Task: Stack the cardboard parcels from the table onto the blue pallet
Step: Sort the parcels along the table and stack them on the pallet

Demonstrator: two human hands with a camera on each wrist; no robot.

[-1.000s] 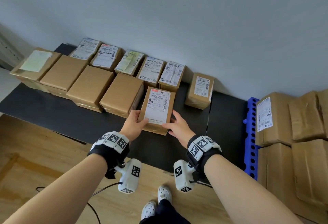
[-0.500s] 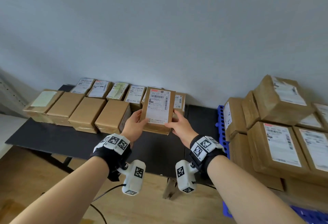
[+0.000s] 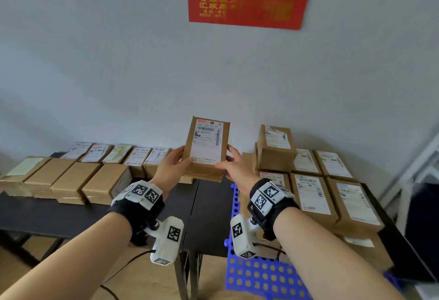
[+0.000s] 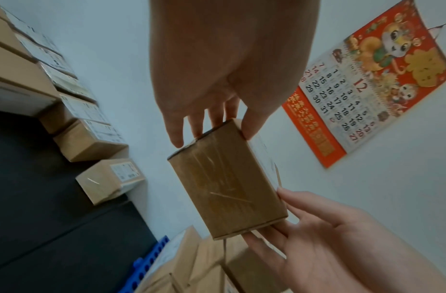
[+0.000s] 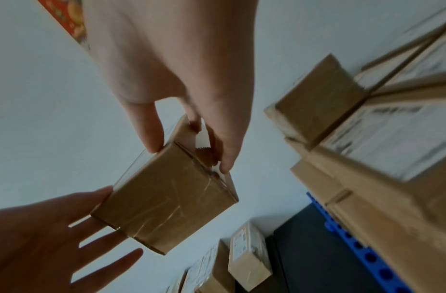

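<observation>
A small cardboard parcel (image 3: pixel 205 147) with a white shipping label is in the air above the right end of the black table (image 3: pixel 209 207). My left hand (image 3: pixel 171 169) holds its left near corner, thumb on top and fingers underneath. My right hand (image 3: pixel 235 169) holds the right near corner the same way. In the left wrist view the parcel's (image 4: pixel 227 188) taped underside shows, held by my left hand (image 4: pixel 212 119). The right wrist view shows the parcel (image 5: pixel 167 198) pinched by my right hand (image 5: pixel 191 123). The blue pallet (image 3: pixel 259 273) lies below right, carrying stacked parcels (image 3: pixel 316 192).
Two rows of parcels (image 3: pixel 71 181) cover the left of the table up to the wall. One extra parcel (image 3: pixel 275 147) stands on top of the pallet stack at its back left. A red wall calendar (image 3: pixel 247 5) hangs above. A white frame (image 3: pixel 418 164) stands at the far right.
Both hands have lifted the parcel off the table and carried it up and to the right, toward the pallet stack. The head view has risen and turned right.
</observation>
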